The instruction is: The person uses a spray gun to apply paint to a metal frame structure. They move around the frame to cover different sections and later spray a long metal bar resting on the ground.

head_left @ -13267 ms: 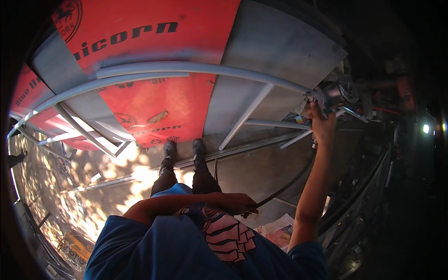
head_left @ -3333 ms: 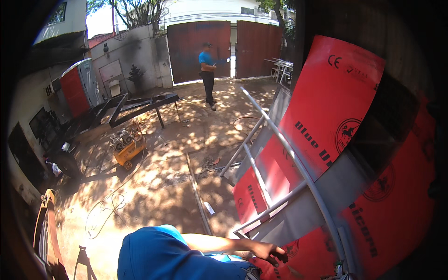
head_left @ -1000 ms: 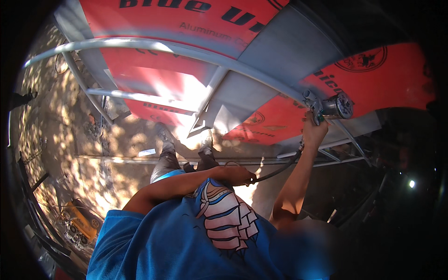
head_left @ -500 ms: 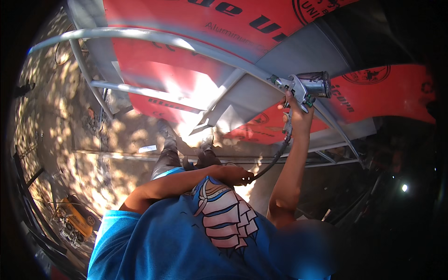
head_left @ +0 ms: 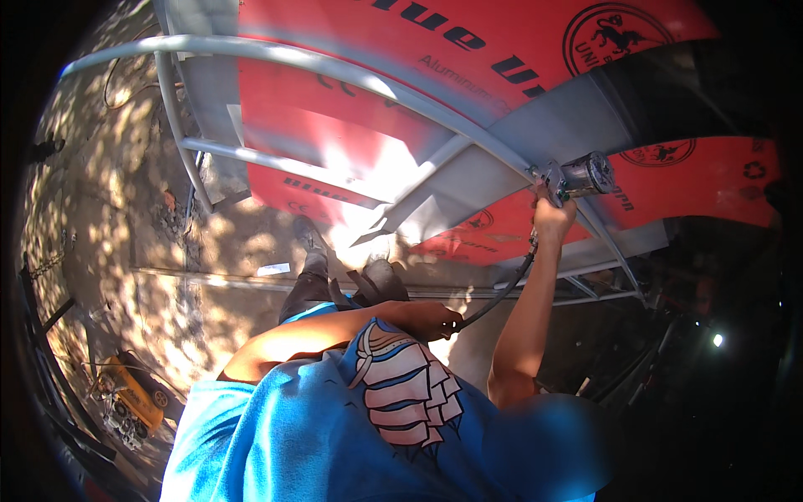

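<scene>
A spray gun point(head_left: 577, 177) with a silver cup is held up at the right, my right hand point(head_left: 552, 213) closed round its handle. A dark air hose point(head_left: 512, 284) runs down from the handle to my left hand point(head_left: 437, 321), whose fingers are wrapped round it in front of my waist. Just beyond the spray gun is a grey metal tube frame point(head_left: 351, 71). Behind the bars are red-faced panels point(head_left: 335, 125) with dark print and grey stretches between them. The spray gun's nozzle is close to the frame's long curved bar; whether they touch I cannot tell.
My shoes point(head_left: 311, 238) stand on the sun-dappled ground near the frame's lower bars. A yellow machine point(head_left: 134, 397) with a wheel sits at the lower left. A white scrap point(head_left: 273, 269) lies left of my feet. Deep shadow covers the right side.
My right hand has moved the spray gun a little right and down, and turned it. The frame and panels appear shifted right in view. My left hand still grips the hose.
</scene>
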`<act>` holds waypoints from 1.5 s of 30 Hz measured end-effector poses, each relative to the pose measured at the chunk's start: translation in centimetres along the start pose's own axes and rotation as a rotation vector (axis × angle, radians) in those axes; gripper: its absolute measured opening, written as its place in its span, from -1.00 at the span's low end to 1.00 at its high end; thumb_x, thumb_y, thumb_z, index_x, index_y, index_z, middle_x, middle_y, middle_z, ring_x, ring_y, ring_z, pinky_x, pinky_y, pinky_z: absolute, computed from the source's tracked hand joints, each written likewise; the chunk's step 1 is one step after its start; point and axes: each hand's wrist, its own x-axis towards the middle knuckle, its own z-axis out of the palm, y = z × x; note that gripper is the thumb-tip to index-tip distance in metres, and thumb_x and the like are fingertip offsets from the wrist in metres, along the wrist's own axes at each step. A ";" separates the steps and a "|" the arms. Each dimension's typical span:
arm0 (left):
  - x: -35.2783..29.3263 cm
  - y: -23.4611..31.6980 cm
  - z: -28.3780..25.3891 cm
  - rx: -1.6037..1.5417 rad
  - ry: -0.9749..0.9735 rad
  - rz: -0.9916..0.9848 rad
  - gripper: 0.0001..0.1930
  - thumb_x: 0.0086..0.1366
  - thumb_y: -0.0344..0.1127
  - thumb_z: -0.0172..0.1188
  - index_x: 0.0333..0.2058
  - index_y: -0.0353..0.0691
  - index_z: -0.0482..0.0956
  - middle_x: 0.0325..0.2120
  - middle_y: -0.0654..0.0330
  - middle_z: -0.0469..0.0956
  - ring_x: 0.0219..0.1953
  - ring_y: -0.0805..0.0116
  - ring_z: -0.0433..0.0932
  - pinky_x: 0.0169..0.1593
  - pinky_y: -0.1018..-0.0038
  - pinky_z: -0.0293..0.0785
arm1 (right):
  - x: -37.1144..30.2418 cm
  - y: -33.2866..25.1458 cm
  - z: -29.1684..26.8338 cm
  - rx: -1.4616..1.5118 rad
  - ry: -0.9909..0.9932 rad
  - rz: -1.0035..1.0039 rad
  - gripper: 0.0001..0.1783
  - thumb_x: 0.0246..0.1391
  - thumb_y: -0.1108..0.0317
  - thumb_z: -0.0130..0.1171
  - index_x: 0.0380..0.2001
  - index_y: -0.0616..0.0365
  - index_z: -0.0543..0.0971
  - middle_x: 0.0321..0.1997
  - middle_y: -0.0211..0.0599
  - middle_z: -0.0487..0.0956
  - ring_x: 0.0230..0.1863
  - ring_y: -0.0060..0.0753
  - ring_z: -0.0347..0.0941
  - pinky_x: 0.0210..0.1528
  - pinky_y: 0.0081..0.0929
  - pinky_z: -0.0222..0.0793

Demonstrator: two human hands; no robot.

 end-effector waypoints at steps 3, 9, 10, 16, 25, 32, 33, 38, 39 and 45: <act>-0.9 0.2 0.6 0.002 -0.008 0.022 -0.69 0.39 -0.46 0.02 0.08 -0.30 0.48 -0.15 -0.03 0.70 -0.05 0.00 0.69 0.00 0.14 0.55 | -0.1 1.8 -0.8 -0.141 0.153 -0.284 -0.72 0.21 0.28 0.35 -0.34 0.36 0.69 -0.47 -0.12 0.69 -0.57 -0.34 0.58 -0.43 -0.22 0.44; -1.6 0.6 1.4 0.020 -0.012 0.027 -0.69 0.39 -0.46 0.02 0.08 -0.31 0.48 -0.15 -0.04 0.69 -0.06 -0.01 0.69 0.00 0.14 0.55 | -1.5 1.1 -2.5 -0.154 0.115 -0.185 -0.70 0.21 0.27 0.34 -0.40 0.37 0.69 -0.57 -0.13 0.66 -0.57 -0.32 0.57 -0.41 -0.22 0.41; -1.6 0.6 1.5 0.023 -0.011 0.023 -0.69 0.39 -0.46 0.02 0.08 -0.31 0.48 -0.15 -0.04 0.69 -0.06 -0.01 0.69 0.00 0.14 0.55 | -1.9 0.5 -2.2 -0.086 0.095 -0.195 -0.70 0.22 0.26 0.35 -0.42 0.34 0.68 -0.59 -0.21 0.63 -0.62 -0.40 0.52 -0.51 -0.30 0.35; -2.0 0.6 2.3 0.032 0.022 -0.005 -0.69 0.38 -0.46 0.02 0.07 -0.32 0.48 -0.16 -0.06 0.69 -0.06 -0.01 0.69 0.00 0.15 0.55 | -5.2 -3.5 -0.6 0.185 -0.100 -0.058 -0.70 0.27 0.23 0.35 -0.43 0.24 0.66 -0.57 -0.38 0.60 -0.64 -0.58 0.48 -0.70 -0.53 0.27; -0.9 0.7 4.1 0.060 0.110 -0.046 -0.69 0.38 -0.46 0.02 0.07 -0.33 0.48 -0.17 -0.07 0.69 -0.07 -0.02 0.69 -0.01 0.15 0.55 | -6.7 -5.3 -1.7 0.490 -0.319 -0.102 -0.73 0.32 0.18 0.31 -0.21 0.19 0.68 -0.44 -0.38 0.66 -0.51 -0.58 0.59 -0.68 -0.55 0.35; 0.5 3.4 6.1 0.091 0.138 -0.054 -0.62 0.41 -0.40 0.14 0.17 -0.33 0.46 -0.13 -0.11 0.69 -0.01 0.00 0.68 -0.02 0.13 0.53 | -4.0 -0.7 -3.2 0.267 -0.198 -0.071 -0.65 0.26 0.14 0.35 -0.27 0.29 0.68 -0.46 -0.32 0.64 -0.50 -0.52 0.59 -0.65 -0.47 0.35; 0.5 3.9 6.5 0.082 0.172 -0.043 -0.62 0.41 -0.38 0.16 0.16 -0.33 0.46 -0.12 -0.10 0.69 -0.01 0.00 0.67 -0.01 0.13 0.53 | -3.5 0.4 -3.6 0.222 -0.170 -0.054 -0.63 0.25 0.14 0.36 -0.27 0.32 0.68 -0.45 -0.29 0.65 -0.50 -0.48 0.60 -0.61 -0.42 0.38; 0.0 5.4 7.4 0.128 0.195 -0.072 -0.60 0.41 -0.34 0.19 0.17 -0.33 0.46 -0.05 -0.09 0.67 0.02 0.01 0.67 0.03 0.18 0.53 | -1.9 3.8 -4.8 0.109 0.033 -0.206 -0.61 0.23 0.18 0.34 -0.23 0.41 0.69 -0.36 -0.09 0.71 -0.37 -0.25 0.64 -0.23 -0.24 0.51; -0.1 5.4 7.3 0.149 0.180 -0.051 -0.60 0.41 -0.35 0.18 0.18 -0.33 0.45 -0.04 -0.10 0.66 0.03 0.01 0.66 0.04 0.18 0.53 | -2.0 4.1 -5.1 0.137 0.021 -0.210 -0.61 0.23 0.19 0.33 -0.22 0.42 0.69 -0.33 -0.04 0.73 -0.32 -0.19 0.66 -0.12 -0.21 0.52; -3.9 3.9 6.4 0.091 0.171 0.033 -0.62 0.39 -0.38 0.16 0.14 -0.35 0.45 -0.06 -0.11 0.65 0.02 0.02 0.65 0.04 0.18 0.52 | -3.7 1.2 -3.1 0.054 0.015 -0.235 -0.65 0.21 0.20 0.35 -0.20 0.35 0.69 -0.37 -0.13 0.72 -0.39 -0.26 0.64 -0.22 -0.24 0.51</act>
